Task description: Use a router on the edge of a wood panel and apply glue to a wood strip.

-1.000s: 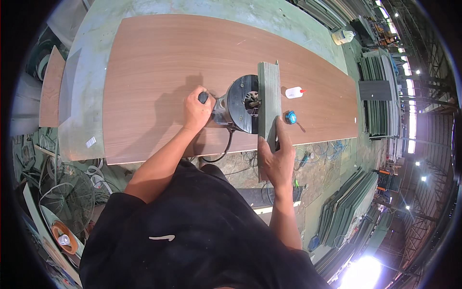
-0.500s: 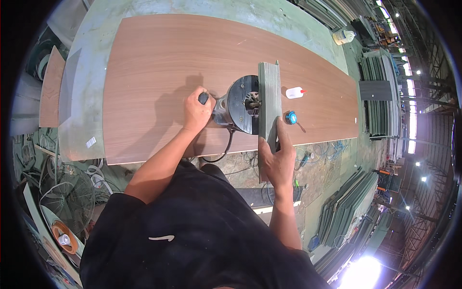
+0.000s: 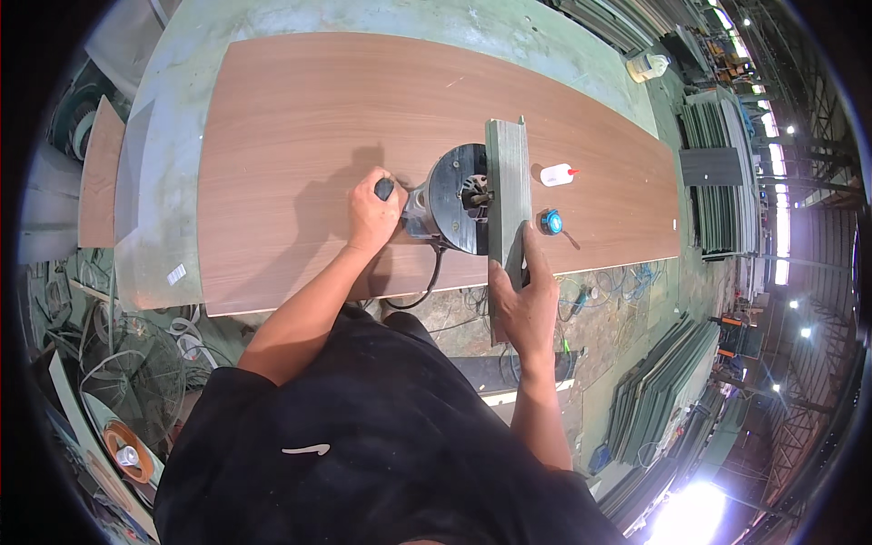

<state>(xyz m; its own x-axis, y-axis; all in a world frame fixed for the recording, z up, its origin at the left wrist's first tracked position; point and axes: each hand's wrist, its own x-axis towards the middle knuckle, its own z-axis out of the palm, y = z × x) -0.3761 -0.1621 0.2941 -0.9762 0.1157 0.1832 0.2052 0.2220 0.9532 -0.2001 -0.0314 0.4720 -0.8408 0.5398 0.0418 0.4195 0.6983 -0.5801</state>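
My left hand [image 3: 374, 214] is closed around the black handle of a router [image 3: 445, 202], which is tipped so that its round black base faces right. The cutter opening shows at the middle of the base. In my right hand [image 3: 527, 300] is a long grey wood-grained strip [image 3: 509, 173], gripped near its lower end between thumb and fingers. The strip stands across the base's right side and hides part of it, close to the cutter; whether it touches the cutter cannot be seen. Both are above a large brown wood-grained panel [image 3: 300, 100].
A white bottle with a red tip [image 3: 556, 174] and a round blue object [image 3: 550, 222] lie on the panel right of the strip. A black cord [image 3: 434, 277] hangs from the router over the near edge. A fan [image 3: 127, 377] stands lower left; stacked boards [image 3: 668, 391] lie lower right.
The whole view has shifted slightly. My hands, the router and the strip keep almost the same places relative to one another.
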